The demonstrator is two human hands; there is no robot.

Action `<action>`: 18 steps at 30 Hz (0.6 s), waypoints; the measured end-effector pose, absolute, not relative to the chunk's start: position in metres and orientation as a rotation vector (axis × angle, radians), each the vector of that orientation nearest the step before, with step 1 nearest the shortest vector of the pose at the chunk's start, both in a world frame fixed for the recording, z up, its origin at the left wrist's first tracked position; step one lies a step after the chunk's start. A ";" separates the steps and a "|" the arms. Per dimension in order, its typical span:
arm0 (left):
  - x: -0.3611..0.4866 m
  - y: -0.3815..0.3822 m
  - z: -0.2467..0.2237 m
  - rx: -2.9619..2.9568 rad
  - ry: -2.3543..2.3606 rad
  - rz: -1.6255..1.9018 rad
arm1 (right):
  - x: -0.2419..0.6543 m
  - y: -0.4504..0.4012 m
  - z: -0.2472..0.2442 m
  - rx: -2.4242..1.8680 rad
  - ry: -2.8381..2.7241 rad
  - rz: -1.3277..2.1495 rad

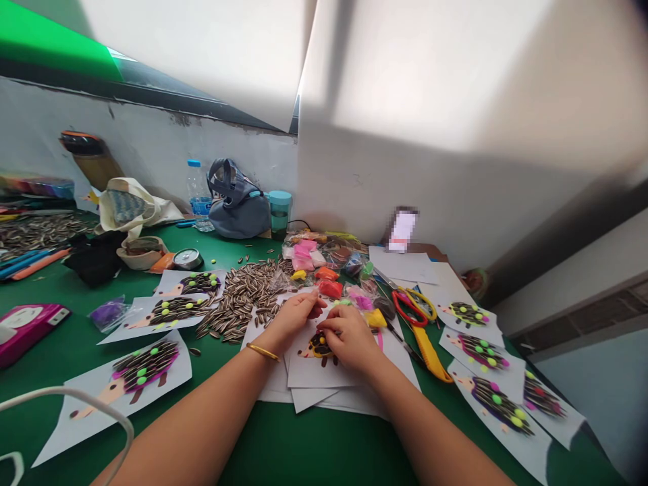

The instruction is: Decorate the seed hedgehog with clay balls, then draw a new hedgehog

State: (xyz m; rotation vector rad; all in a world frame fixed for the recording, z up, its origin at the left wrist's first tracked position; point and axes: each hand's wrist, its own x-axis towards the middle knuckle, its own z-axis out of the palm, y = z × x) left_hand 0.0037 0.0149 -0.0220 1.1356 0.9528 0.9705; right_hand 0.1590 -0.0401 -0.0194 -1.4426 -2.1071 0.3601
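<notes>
My left hand (298,314), with a gold bangle on its wrist, is over the upper part of the white sheets (349,398), its fingertips pinched together. What they hold, if anything, is too small to tell. My right hand (349,337) bends over a hedgehog figure (318,346) on the top sheet, thumb and fingertips together at its back. Anything between them is hidden. The figure has a peach face, a yellow and dark body and brown feet; my right hand covers part of it. Sunflower seeds (248,293) lie heaped left of my hands.
Bagged colored clay (304,255) lies behind my hands. Red-handled scissors (409,310) and a yellow cutter (430,354) are to the right. Finished-looking hedgehog sheets lie left (172,398) and right (539,449). A bottle (199,202), blue bag (237,209) and cup (279,210) stand behind.
</notes>
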 end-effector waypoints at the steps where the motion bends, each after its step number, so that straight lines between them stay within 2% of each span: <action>1: 0.004 0.015 -0.022 1.136 0.950 0.971 | 0.159 -0.041 -0.019 -1.437 -2.114 0.359; 18: 0.003 0.016 -0.025 1.151 0.955 0.963 | 0.160 -0.047 -0.019 -1.425 -2.140 0.417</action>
